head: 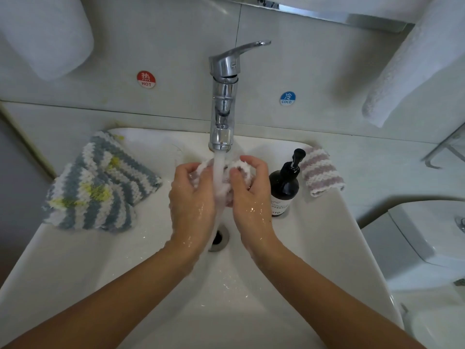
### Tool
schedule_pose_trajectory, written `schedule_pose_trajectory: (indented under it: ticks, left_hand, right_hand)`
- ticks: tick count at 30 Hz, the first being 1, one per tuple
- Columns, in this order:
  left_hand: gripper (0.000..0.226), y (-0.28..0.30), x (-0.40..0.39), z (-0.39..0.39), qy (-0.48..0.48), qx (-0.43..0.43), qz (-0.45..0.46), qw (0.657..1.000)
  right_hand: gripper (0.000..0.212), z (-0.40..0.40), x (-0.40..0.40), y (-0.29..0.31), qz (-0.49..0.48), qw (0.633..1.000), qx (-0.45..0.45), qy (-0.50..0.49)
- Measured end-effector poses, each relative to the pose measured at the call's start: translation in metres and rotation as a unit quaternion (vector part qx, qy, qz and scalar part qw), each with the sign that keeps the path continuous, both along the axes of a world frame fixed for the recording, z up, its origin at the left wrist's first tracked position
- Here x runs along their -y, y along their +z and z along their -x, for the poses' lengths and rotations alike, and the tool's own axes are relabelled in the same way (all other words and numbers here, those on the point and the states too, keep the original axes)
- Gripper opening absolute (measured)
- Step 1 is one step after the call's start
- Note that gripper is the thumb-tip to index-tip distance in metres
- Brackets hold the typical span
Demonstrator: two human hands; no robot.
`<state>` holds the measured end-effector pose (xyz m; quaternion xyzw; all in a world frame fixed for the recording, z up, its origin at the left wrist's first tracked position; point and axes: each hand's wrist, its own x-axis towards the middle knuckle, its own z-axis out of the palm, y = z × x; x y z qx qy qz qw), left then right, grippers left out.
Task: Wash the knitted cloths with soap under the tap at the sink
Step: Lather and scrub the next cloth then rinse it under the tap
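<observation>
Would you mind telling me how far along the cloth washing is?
Done: nothing shows as finished. In hand: left hand and right hand hold a white cloth under the running tap. Left: the grey striped cloths and pink striped cloth lie on the sink rim.

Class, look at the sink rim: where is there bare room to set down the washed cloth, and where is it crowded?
Free: the white sink's rim nearer the person than the grey-and-white striped knitted cloths, and the right rim below the pink-and-white striped cloth. Crowded: the right back corner, where the black soap pump bottle stands beside that cloth, and the middle, where both hands hold a cloth.
</observation>
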<state>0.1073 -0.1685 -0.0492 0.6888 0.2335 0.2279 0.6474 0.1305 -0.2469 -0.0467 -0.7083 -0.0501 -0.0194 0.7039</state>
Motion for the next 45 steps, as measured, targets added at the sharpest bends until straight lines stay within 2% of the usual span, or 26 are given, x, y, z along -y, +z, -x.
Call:
schedule_pose_trajectory:
  ticks: [2, 5, 11, 14, 16, 19, 21, 23, 25, 27, 32, 36, 38, 42, 45]
  left_hand:
    - [0.004, -0.002, -0.001, 0.0, 0.028, 0.015, 0.024, 0.999]
    - [0.006, -0.004, -0.003, -0.001, 0.051, 0.035, 0.019, 0.998]
    - [0.032, -0.001, -0.003, -0.002, 0.04, 0.033, -0.017, 0.999]
    - [0.041, 0.0, -0.001, -0.003, 0.037, 0.03, 0.003, 0.999]
    - [0.038, -0.001, 0.001, -0.001, 0.029, 0.032, 0.007, 0.999]
    - [0.024, -0.003, 0.006, 0.004, -0.01, 0.017, -0.01, 1.0]
    - [0.021, -0.003, 0.01, 0.006, -0.048, 0.014, -0.018, 0.999]
    - [0.024, -0.001, 0.013, 0.008, -0.063, 0.023, -0.034, 0.997]
    - [0.023, 0.0, 0.014, 0.006, -0.056, 0.026, -0.059, 0.996]
    - [0.022, -0.002, 0.012, 0.005, -0.053, 0.027, -0.074, 0.995]
    - [0.029, -0.004, 0.008, 0.007, -0.039, 0.035, -0.074, 0.996]
    - [0.038, -0.005, 0.012, 0.007, 0.002, -0.02, -0.095, 0.995]
    - [0.038, -0.004, 0.012, 0.005, -0.007, -0.038, -0.072, 0.997]
    - [0.043, -0.004, 0.007, -0.001, -0.002, -0.016, -0.039, 0.999]
    - [0.035, -0.005, 0.004, -0.003, -0.004, -0.003, -0.049, 0.999]
  right_hand:
    - [0.023, 0.005, 0.0, 0.0, 0.028, 0.999, 0.015, 0.032]
    - [0.021, 0.011, -0.006, -0.004, 0.08, 0.995, 0.012, 0.059]
    - [0.034, 0.01, -0.012, -0.006, 0.119, 0.989, -0.03, 0.088]
    - [0.046, 0.01, -0.012, -0.005, 0.116, 0.988, -0.025, 0.1]
    - [0.045, 0.006, -0.012, -0.005, 0.107, 0.99, -0.044, 0.08]
    - [0.033, -0.005, -0.011, -0.007, 0.19, 0.982, 0.002, 0.013]
    - [0.037, -0.004, -0.009, -0.006, 0.135, 0.991, 0.016, -0.016]
    - [0.041, -0.001, -0.007, -0.007, 0.124, 0.991, 0.03, -0.027]
    - [0.028, -0.001, -0.005, -0.01, 0.109, 0.993, 0.033, -0.012]
    - [0.013, 0.001, -0.005, -0.007, 0.061, 0.998, -0.003, 0.013]
    - [0.02, 0.008, -0.007, -0.002, 0.014, 0.999, -0.031, 0.037]
    - [0.034, 0.005, -0.011, 0.003, 0.061, 0.996, -0.062, 0.01]
    - [0.036, 0.006, -0.013, 0.007, 0.086, 0.995, -0.042, 0.013]
    - [0.036, 0.003, -0.017, 0.005, 0.089, 0.992, -0.085, 0.005]
    - [0.03, 0.002, -0.016, 0.003, 0.129, 0.991, -0.038, 0.022]
